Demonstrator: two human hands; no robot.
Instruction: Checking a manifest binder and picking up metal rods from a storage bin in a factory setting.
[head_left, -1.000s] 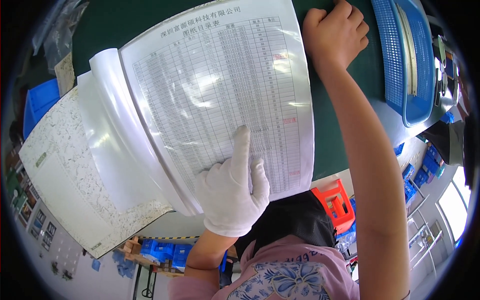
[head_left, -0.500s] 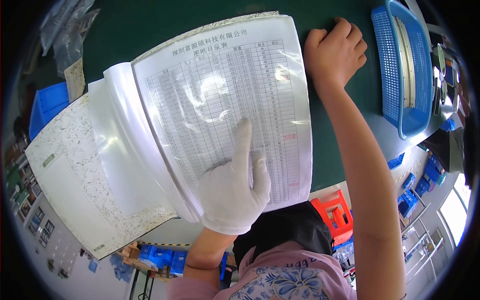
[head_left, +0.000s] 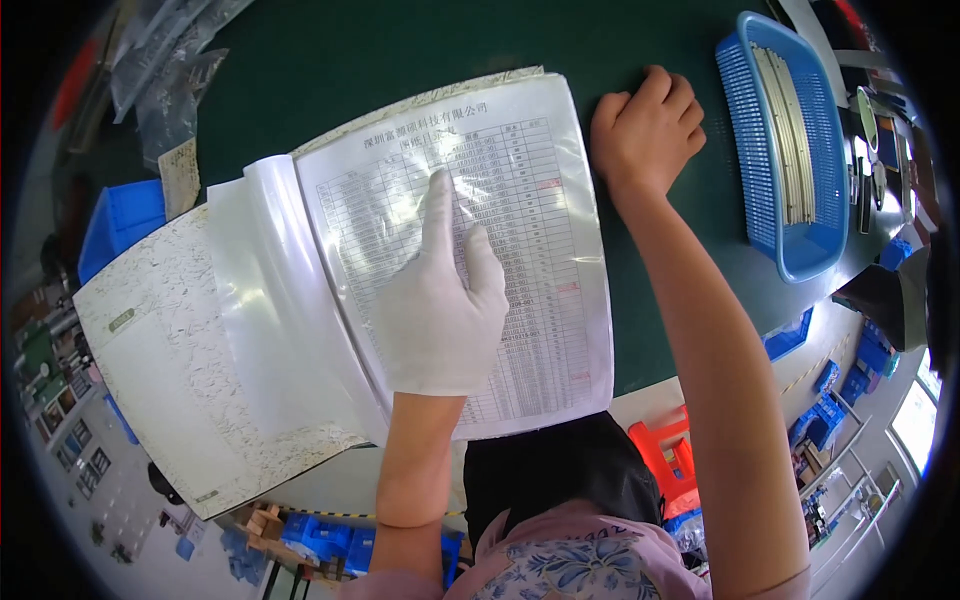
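Observation:
A binder [head_left: 150, 350] lies open on the dark green table, its marbled cover spread to the left. On its right side, a printed table sheet [head_left: 545, 330] shows through a clear plastic sleeve. My left hand [head_left: 435, 320], in a white glove, lies over this sheet. Its index finger points to the upper rows and its thumb stands apart; the other fingers are tucked under, and it grips nothing. My bare right hand [head_left: 648, 130] rests on the table just right of the binder, fingers curled in. No object shows in it, though its palm side is hidden.
A blue mesh basket [head_left: 740, 130] holding long pale strips stands at the right edge of the green table [head_left: 450, 50]. Clear plastic bags [head_left: 165, 110] and a blue bin [head_left: 120, 225] lie at the left. A red stool [head_left: 665, 465] stands below the table.
My left hand has slid up the sheet, its fingertip going from the middle rows to the upper ones. The whole view has shifted slightly; my right hand keeps its place beside the binder.

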